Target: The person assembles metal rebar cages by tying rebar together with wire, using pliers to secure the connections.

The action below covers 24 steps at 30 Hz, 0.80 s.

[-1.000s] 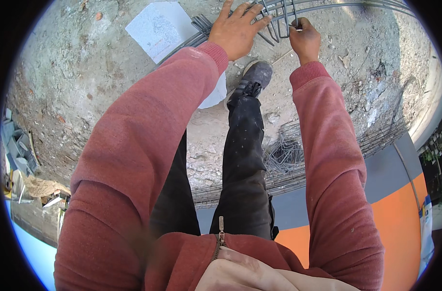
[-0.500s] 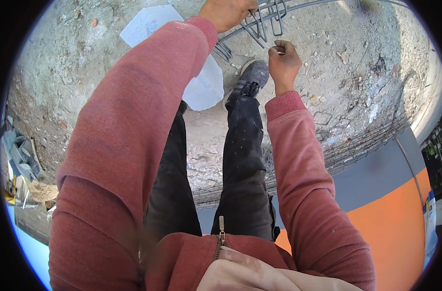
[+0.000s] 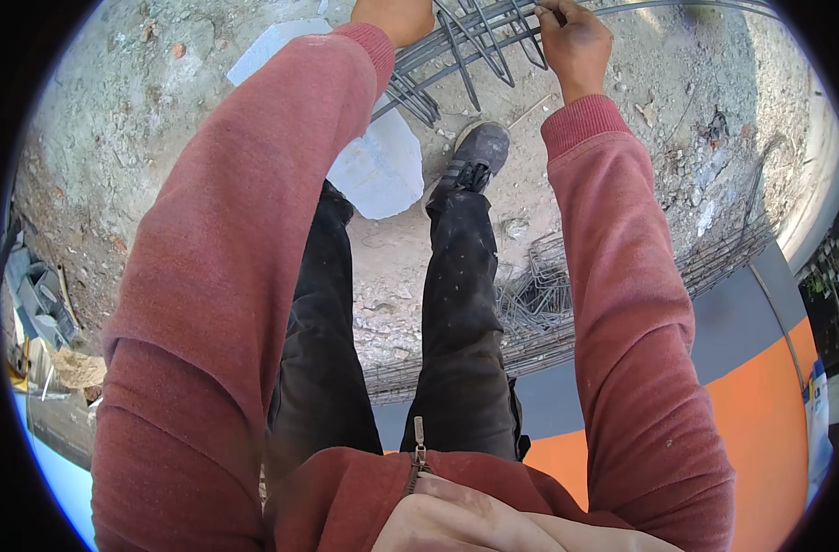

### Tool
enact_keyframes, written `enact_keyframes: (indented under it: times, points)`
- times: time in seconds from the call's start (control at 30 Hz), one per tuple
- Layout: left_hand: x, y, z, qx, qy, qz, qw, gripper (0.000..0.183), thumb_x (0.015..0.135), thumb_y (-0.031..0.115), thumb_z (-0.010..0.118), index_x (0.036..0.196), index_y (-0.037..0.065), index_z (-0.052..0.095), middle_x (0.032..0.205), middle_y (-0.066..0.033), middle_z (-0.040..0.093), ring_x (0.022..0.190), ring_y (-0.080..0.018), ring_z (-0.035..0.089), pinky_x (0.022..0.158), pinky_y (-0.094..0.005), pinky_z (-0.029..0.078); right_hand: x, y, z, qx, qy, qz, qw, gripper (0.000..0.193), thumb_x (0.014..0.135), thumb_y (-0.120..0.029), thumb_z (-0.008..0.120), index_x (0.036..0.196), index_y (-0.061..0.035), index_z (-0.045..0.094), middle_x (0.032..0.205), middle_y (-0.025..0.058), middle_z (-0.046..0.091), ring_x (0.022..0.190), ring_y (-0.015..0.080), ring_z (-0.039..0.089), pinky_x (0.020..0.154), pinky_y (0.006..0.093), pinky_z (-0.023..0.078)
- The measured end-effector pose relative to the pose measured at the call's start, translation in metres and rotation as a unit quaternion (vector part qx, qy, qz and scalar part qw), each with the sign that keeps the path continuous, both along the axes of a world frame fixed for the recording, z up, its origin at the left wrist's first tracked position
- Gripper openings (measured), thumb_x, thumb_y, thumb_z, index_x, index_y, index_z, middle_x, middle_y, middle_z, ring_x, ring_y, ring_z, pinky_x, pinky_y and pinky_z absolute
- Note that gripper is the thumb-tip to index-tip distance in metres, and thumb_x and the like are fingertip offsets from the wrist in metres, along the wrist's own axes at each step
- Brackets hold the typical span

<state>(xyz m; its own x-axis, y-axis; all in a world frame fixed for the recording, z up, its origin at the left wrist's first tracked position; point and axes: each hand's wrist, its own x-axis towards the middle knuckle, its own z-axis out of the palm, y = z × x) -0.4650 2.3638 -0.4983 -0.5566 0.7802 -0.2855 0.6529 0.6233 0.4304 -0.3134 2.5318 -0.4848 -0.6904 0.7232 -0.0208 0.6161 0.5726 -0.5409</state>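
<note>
The steel rebar cage (image 3: 474, 37) runs crosswise ahead, the right hand (image 3: 574, 41) clenched on its bar, the left hand (image 3: 392, 14) resting on it, grip unclear.

Faded-red sleeves (image 3: 613, 304) — black speckled trousers (image 3: 456, 322).

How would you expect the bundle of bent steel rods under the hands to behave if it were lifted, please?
The steel rods look thin and long, so they would probably flex and sway. Their bent loops overlap, so they may snag together. The right hand grips one; bare metal could be slippery.
</note>
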Motion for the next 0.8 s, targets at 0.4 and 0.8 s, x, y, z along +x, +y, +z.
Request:
enact_keyframes:
  times: [0.4, 0.8]
  points:
    - [-0.007, -0.003, 0.038, -0.100, -0.109, 0.003, 0.989, 0.063, 0.077, 0.021, 0.057, 0.135, 0.008, 0.035, 0.121, -0.0236, 0.051, 0.111, -0.0383, 0.050, 0.095, -0.0451, 0.039, 0.007, -0.026, 0.035, 0.078, -0.004, 0.025, 0.997, 0.015, 0.082, -0.018, 0.060, 0.088, -0.0039, 0.062, 0.081, 0.0107, 0.064, 0.080, 0.0241, 0.062, 0.071, 0.0364, 0.048]
    - [-0.027, -0.072, 0.030, 0.018, -0.042, 0.123, 0.991, 0.064, 0.077, 0.012, 0.052, 0.136, 0.001, 0.030, 0.128, -0.0266, 0.043, 0.116, -0.0392, 0.045, 0.099, -0.0414, 0.037, 0.015, -0.014, 0.027, 0.061, -0.083, 0.028, 0.994, 0.012, 0.080, -0.015, 0.061, 0.086, -0.0046, 0.061, 0.083, 0.0124, 0.064, 0.081, 0.0288, 0.061, 0.071, 0.0363, 0.048]
